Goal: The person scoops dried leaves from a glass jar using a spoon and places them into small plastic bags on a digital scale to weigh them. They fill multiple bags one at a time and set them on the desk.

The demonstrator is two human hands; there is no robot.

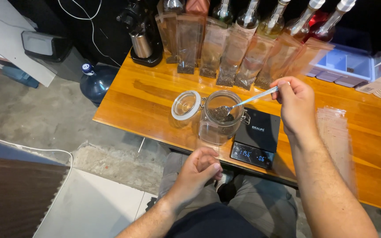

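1. Right hand (295, 105) pinching long metal spoon (248, 100) by the handle end, fingers closed around it, arm stretched over the table.
2. Spoon bowl loaded with dark grounds, sitting over the open mouth of glass jar (219, 119), tilted down toward the jar.
3. Jar upright on wooden table (146, 99), near the front edge, just left of the scale; hinged lid (186, 105) flipped open to the left, still attached by the wire clasp.
4. Some dark grounds visible inside the jar near the top; rest looks clear.
5. Left hand (199, 169) off the table, below the front edge, fingers curled loosely; holding nothing that can be seen.
6. Black digital scale (256, 137) touching or just beside the jar's right side, display lit.
7. Row of clear pouches (225, 50) with dark contents at the bottom, standing along the back of the table, bottles behind them.
8. Black grinder (143, 35) at back left corner.
9. Flat clear pouch (336, 132) lying right of the right forearm.
10. Blue water jug (94, 81) on the floor, left of the table.
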